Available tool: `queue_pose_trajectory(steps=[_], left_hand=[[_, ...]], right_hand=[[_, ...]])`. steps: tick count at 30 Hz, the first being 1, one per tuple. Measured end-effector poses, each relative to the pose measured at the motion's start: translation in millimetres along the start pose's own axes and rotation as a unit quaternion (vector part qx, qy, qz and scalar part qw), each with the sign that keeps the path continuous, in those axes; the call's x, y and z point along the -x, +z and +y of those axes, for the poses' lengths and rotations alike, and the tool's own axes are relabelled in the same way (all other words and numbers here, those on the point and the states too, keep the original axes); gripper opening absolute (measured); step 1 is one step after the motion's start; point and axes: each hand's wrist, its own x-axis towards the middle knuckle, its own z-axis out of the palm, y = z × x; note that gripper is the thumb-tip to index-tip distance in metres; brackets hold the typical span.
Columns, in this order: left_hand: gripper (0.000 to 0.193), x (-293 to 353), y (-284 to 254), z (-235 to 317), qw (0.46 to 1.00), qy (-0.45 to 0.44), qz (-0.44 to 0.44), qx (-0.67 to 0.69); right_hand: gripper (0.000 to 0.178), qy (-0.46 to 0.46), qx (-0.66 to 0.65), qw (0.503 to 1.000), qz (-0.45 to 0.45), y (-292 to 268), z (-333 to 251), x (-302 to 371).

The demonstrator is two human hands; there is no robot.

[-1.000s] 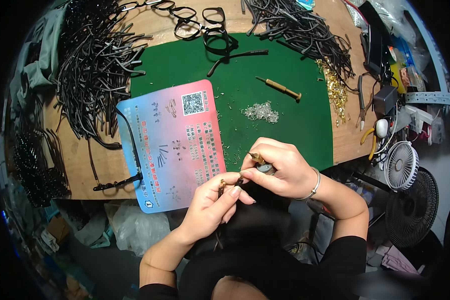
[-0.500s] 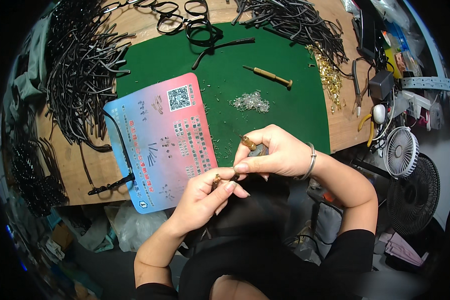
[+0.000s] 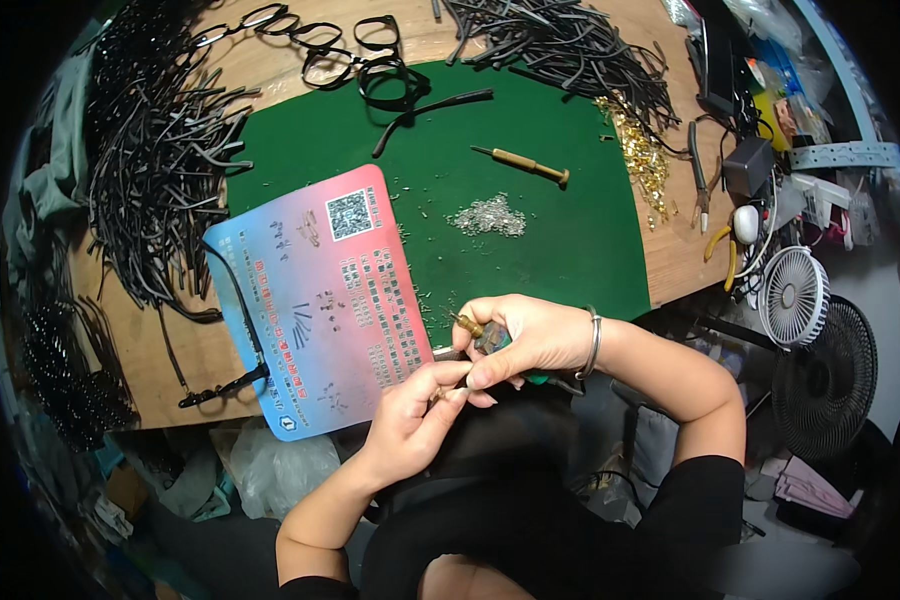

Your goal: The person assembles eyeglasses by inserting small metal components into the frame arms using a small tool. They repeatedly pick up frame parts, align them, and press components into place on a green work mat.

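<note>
My left hand (image 3: pixel 410 415) is closed in a pinch just off the front edge of the green mat (image 3: pixel 560 255). A small gold-coloured bit shows between its fingers, mostly hidden. Fingertips of my right hand (image 3: pixel 545 335) meet those of the left. Tucked in the right hand is a brass screwdriver (image 3: pixel 468 326), its thin shaft pointing up and left. Beside it, a dark grey-green object (image 3: pixel 492 339) sits against the palm; its kind cannot be made out. Left of both hands lies a pink-and-blue printed sheet (image 3: pixel 315 300) with small metal parts on it.
A heap of tiny silvery screws (image 3: pixel 492 216) and another brass screwdriver (image 3: pixel 525 163) lie on the mat. Black eyeglass frames (image 3: pixel 385 75) and dark temple arms (image 3: pixel 170 190) surround it. Gold hinge-like parts (image 3: pixel 640 150), pliers (image 3: pixel 698 175) and a white fan (image 3: pixel 795 295) are at right.
Both hands have drawn closer together, and the right hand's screwdriver has shifted slightly left and down. The gold bit in the left hand is more covered now. The whole view has shifted a little.
</note>
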Motion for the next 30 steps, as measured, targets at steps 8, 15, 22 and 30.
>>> queue_pose_trajectory(steps=[8,15,22,30], left_hand=[[0.031,-8,3,-2,0.991,0.022,0.063,-0.112],[0.031,-24,-1,0,0.965,0.008,0.159,-0.206],[0.034,-31,-7,-8,0.96,0.012,0.168,-0.223],[0.027,-21,-10,1,0.981,-0.076,0.181,0.01]], right_hand=[[0.05,-0.15,0.349,0.893,0.24,10,9,22],[0.037,-0.174,0.585,0.712,0.347,-9,15,30],[0.042,-0.211,0.641,0.623,0.395,-13,19,15],[0.045,-0.202,0.656,0.608,0.399,-13,22,13]])
